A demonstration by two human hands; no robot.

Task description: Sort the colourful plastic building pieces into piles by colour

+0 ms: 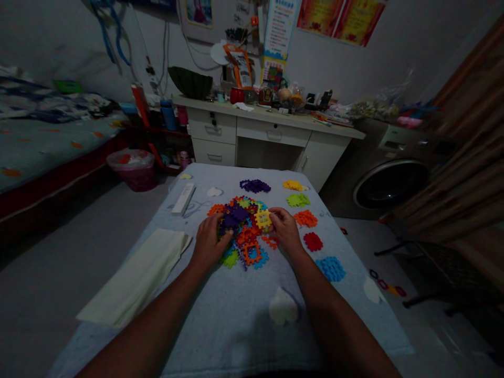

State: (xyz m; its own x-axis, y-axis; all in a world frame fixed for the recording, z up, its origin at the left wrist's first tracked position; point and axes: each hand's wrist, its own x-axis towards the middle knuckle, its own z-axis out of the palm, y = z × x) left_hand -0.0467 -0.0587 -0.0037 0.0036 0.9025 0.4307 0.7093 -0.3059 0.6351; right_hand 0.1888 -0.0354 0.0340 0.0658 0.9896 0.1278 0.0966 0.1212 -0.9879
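Observation:
A mixed pile of plastic interlocking building pieces point(249, 234) lies mid-table in red, orange, blue, green and purple. My right hand point(286, 230) pinches a yellow square piece point(263, 219) with a window-like centre, at the pile's right edge. At the left side of the pile, my left hand point(209, 237) curls its thumb and fingers round some purple pieces point(235, 216); its fingertips are partly hidden. Sorted by colour around the pile are purple point(255, 186), yellow point(293, 185), green point(298, 199), orange point(306, 218), red point(313, 241) and blue point(331, 268) groups.
A folded pale cloth point(136, 278) and a white oblong box point(184, 199) lie on the table's left. Behind stands a cluttered white desk point(214, 126); a washing machine point(388, 168) is at the right, a lined bin point(133, 170) and a bed point(51, 142) at the left.

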